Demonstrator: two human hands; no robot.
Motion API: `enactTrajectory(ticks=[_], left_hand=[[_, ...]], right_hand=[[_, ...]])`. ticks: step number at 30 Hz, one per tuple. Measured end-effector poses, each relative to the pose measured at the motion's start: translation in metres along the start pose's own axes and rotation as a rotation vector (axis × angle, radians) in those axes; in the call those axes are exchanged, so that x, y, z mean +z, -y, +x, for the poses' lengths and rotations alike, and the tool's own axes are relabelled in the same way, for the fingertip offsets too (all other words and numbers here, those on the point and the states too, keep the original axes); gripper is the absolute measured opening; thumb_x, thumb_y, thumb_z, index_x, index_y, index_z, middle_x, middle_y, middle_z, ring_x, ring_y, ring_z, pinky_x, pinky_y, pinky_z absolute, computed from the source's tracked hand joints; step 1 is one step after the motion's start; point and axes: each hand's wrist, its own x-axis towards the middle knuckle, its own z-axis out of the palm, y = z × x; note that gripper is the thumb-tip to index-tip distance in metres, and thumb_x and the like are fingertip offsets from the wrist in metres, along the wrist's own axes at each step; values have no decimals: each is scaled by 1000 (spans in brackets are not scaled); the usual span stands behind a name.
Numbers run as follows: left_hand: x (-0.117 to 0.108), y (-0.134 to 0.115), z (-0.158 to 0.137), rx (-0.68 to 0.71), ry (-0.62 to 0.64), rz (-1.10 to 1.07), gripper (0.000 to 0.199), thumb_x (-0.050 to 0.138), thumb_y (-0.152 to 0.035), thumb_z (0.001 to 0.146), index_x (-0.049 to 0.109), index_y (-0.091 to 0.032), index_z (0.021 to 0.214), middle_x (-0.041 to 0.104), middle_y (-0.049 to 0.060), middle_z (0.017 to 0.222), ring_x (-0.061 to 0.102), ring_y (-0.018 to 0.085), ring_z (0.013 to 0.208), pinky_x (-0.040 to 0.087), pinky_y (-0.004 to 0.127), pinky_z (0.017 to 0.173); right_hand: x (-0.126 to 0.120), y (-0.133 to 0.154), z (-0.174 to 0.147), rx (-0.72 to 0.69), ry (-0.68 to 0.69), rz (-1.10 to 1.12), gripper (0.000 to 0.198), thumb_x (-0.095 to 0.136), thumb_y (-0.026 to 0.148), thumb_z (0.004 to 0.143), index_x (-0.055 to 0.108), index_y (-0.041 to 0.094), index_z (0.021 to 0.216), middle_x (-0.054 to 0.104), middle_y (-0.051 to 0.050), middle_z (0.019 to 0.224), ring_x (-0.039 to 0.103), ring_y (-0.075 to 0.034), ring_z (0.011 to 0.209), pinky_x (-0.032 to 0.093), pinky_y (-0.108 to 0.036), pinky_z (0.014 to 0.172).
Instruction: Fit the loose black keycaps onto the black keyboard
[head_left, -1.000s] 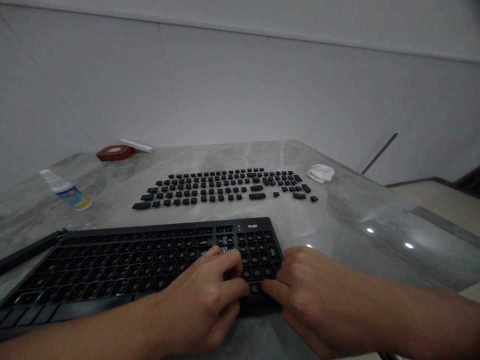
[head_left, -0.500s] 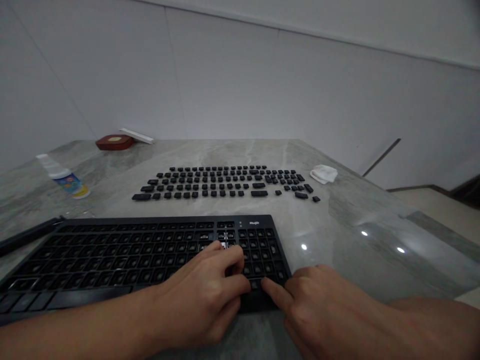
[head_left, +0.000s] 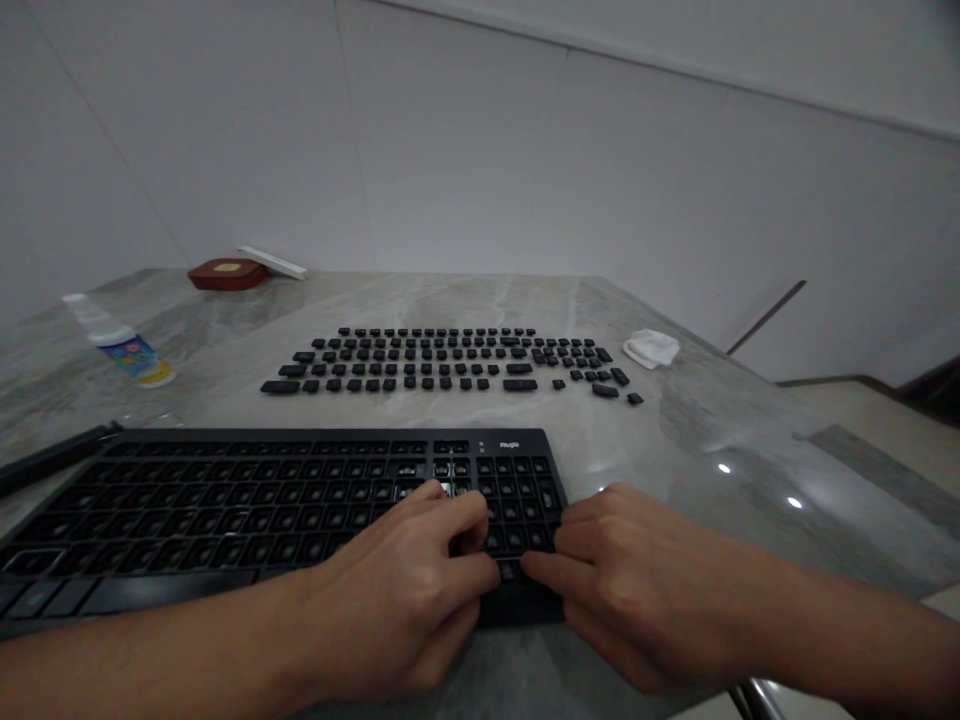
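A black keyboard [head_left: 247, 436] lies before me, most of its key places bare; a long key [head_left: 169, 593] and a few others sit along its front row. My left hand [head_left: 427, 590] rests over its right part, fingers bent and tips at the front of the number pad. Whatever those fingers pinch is hidden. My right hand [head_left: 630, 585] is closed at the keyboard's right edge, index fingertip on the front row of the pad, close to the left fingertips. Beyond the keyboard, loose black keycaps [head_left: 409, 384] lie in rows on the grey marble-look table [head_left: 450, 300].
At left stands a tilted spray bottle [head_left: 124, 345] with a colourful label. Behind it lie a reddish-brown case [head_left: 227, 275] and a white strip [head_left: 274, 262]. A folded white cloth [head_left: 651, 347] is at right. A dark bar [head_left: 56, 458] lies against the keyboard's left end.
My right hand has turned and shifted upward, its fingers now curled at the keyboard's right edge. The left hand stays nearly in place. The view has shifted slightly.
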Motion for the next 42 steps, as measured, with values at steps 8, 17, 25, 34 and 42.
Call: enactTrajectory(ticks=[8,17,25,34,42], left_hand=[[0,0,0,26,-35,3,27,45,-4,85,70,-13,82,57,7,81,50,18,68,42,33,62],[-1,0,0,-4,-49,-14,31,43,-4,86,73,-11,90,58,8,81,53,19,69,46,36,64],[1,-1,0,-11,-44,5,30,43,-4,87,72,-12,92,58,8,82,53,20,69,47,36,64],[-4,-1,0,-10,-37,-3,30,42,-5,88,71,-13,89,57,7,82,52,18,67,46,34,65],[-4,-2,1,24,-43,-3,29,43,-3,88,71,-13,88,56,6,80,50,18,67,47,34,65]], right_hand=[[1,3,-1,-3,-44,-78,15,50,9,91,63,13,86,65,-5,67,53,-17,53,26,-34,49],[2,6,-4,15,-60,-139,16,55,9,90,67,11,102,68,-5,71,54,-17,55,21,-34,49],[-1,4,-4,36,-27,-111,19,51,7,89,67,12,96,64,-4,63,51,-16,48,15,-34,47],[-3,-40,-6,-156,-335,67,19,44,11,80,61,16,75,55,0,57,45,-13,51,26,-31,51],[7,-37,2,-237,-293,98,24,43,13,78,66,16,83,59,-1,60,46,-15,50,30,-31,50]])
